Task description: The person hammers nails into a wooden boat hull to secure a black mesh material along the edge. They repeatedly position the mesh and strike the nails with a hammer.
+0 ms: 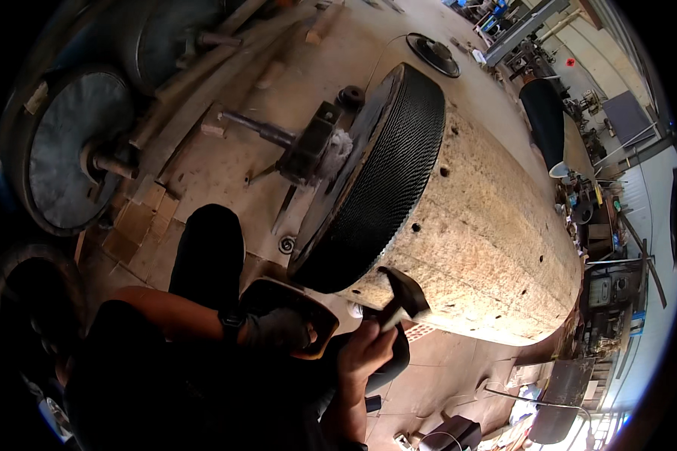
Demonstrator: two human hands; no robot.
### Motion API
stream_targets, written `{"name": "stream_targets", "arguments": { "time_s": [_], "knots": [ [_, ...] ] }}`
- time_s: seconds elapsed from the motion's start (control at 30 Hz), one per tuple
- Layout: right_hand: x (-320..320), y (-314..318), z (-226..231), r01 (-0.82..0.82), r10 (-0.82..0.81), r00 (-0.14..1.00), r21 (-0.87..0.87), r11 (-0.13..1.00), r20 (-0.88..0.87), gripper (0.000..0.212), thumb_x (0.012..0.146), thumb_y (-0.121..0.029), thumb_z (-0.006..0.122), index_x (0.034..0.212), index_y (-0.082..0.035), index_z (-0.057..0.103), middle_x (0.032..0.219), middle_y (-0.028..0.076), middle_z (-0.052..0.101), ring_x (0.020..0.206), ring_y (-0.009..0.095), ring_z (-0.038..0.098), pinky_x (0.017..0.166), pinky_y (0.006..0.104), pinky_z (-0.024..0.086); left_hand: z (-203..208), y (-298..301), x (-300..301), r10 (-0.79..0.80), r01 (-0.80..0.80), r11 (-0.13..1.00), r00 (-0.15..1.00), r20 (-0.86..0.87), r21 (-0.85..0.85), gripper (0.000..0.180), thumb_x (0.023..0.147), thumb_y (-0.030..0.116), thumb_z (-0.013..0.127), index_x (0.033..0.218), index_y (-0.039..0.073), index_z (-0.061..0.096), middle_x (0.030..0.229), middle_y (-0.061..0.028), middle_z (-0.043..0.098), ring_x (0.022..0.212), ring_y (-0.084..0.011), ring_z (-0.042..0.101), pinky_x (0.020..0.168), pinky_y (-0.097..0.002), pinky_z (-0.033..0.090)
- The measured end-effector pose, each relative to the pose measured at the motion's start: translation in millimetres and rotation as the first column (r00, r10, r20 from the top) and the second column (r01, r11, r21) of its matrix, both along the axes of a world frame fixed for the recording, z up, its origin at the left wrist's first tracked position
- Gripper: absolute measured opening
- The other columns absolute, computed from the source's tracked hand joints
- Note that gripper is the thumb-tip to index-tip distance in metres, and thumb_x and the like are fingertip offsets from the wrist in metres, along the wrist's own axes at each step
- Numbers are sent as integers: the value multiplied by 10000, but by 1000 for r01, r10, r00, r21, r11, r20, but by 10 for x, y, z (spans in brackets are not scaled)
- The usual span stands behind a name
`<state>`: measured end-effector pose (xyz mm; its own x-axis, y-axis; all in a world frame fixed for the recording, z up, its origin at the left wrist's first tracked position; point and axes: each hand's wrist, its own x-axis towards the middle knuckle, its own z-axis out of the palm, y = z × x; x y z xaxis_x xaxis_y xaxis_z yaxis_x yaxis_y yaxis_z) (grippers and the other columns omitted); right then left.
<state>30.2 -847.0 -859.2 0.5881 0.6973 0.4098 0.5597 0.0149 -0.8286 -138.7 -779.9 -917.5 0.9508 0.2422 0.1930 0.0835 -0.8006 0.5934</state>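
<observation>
A hammer [405, 295] with a dark head is gripped in my right hand [367, 349], raised just in front of a big drum. The drum [489, 225] lies on its side, its tan, rough surface dotted with small dark holes. Around its near end runs a black, finely ridged band [387, 180]. My left hand [282, 329], in a grey glove with a dark band at the wrist, is over a dark container with a brown rim [329, 325]. Its fingers look curled together, but shadow hides what they hold, if anything.
A shaft with a bearing block [308, 143] juts from the drum's end. Metal-faced drums [79, 150] stand at the left. A dark disc [433, 55] lies on the floor beyond, and pieces of cardboard [139, 222] lie left of my knee. Clutter lines the right wall.
</observation>
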Motion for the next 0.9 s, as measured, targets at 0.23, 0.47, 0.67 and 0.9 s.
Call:
{"name": "stream_targets", "arguments": {
  "time_s": [0.23,0.47,0.67,0.9],
  "knots": [
    [85,158,-24,171,-52,940,-333,927,338,276,1020,-200,550,966,70,566,647,166,605,499,254,546,487,394,457,-175,-53,33,1,8,994,996,-86,105,214,922,186,557,958,-4,648,839,-147,676,771,-295,691,685,-399,552],
    [95,-19,-161,9,-115,975,488,873,188,269,1017,-180,469,855,26,534,710,88,554,509,154,498,463,270,402,108,64,40,44,-43,987,999,-6,155,309,925,276,579,982,-24,625,854,-184,662,749,-305,691,648,-408,556],
    [145,-34,-128,75,-48,986,-161,984,162,280,998,-225,557,957,52,552,628,168,602,556,243,612,499,409,465,756,325,53,104,-133,950,988,115,282,258,925,212,593,1061,-5,610,988,-153,632,810,-270,658,687,-377,530],
    [82,180,-4,220,-114,890,-198,955,441,261,991,-202,588,913,46,566,658,168,582,527,241,582,479,365,455,1351,1003,326,140,-488,768,759,635,415,253,841,159,657,1042,15,601,1017,-102,583,822,-258,611,709,-374,498]
  ]
}}
